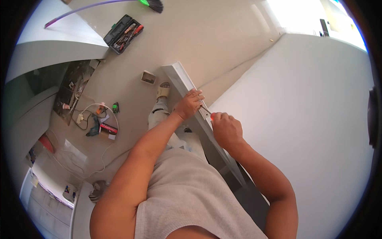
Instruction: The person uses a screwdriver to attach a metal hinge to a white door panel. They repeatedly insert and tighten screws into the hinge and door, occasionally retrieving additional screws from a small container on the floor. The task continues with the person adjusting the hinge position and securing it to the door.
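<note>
My right hand (227, 129) is closed round the red handle of a screwdriver (206, 109). Its metal shaft points up and left to the edge of a long white panel (182, 76), close to a small dark hole. Over that same edge, my left hand (188, 104) grips the panel with bent fingers, right beside the screwdriver's tip. Whether the tip sits in a screw is too small to make out. The panel stands on edge, running slantwise from the upper middle down past my right side.
A large white surface (302, 119) fills the right. On the floor lie an open toolbox (116, 41), a small open box (148, 77), a power drill (93, 126), a red and white carton (108, 130), a green-black tool (115, 107) and loose cables. A broom (95, 4) lies at the top left.
</note>
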Demonstrator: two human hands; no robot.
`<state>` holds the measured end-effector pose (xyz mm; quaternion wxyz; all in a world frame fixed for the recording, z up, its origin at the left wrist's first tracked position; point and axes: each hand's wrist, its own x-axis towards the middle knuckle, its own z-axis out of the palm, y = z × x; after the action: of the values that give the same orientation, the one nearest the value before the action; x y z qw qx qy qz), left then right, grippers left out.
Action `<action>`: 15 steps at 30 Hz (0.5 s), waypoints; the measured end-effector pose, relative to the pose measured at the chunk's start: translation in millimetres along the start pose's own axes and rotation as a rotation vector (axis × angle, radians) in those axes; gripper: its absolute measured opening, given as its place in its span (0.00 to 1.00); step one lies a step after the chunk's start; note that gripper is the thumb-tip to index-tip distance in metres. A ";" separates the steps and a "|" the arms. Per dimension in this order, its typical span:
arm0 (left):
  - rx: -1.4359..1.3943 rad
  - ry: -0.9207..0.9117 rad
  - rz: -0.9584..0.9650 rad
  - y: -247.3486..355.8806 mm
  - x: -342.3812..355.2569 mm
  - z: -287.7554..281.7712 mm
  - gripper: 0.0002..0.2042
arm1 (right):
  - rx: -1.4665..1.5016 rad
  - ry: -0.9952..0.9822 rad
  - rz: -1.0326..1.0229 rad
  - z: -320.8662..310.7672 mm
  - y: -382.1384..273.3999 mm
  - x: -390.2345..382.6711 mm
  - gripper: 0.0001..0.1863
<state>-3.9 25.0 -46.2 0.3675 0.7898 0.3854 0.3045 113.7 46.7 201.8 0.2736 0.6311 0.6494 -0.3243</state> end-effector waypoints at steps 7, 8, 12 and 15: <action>0.014 -0.001 -0.028 3.3 -3.1 -0.6 0.03 | 0.288 0.006 0.168 12.4 35.3 8.0 0.16; 0.012 -0.005 -0.023 1.9 -4.2 0.6 0.03 | 0.171 0.017 0.120 8.7 23.4 0.4 0.16; -0.021 -0.012 -0.021 1.9 -4.4 0.7 0.03 | -0.278 0.090 -0.235 19.9 22.2 -4.8 0.13; -0.042 -0.006 -0.021 1.3 -5.9 4.0 0.03 | 0.176 -0.114 0.057 23.8 27.4 -0.7 0.11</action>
<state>-3.4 18.2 -48.4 0.3882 0.7788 0.3861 0.3060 139.8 27.8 185.0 0.2628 0.6512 0.5837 -0.4077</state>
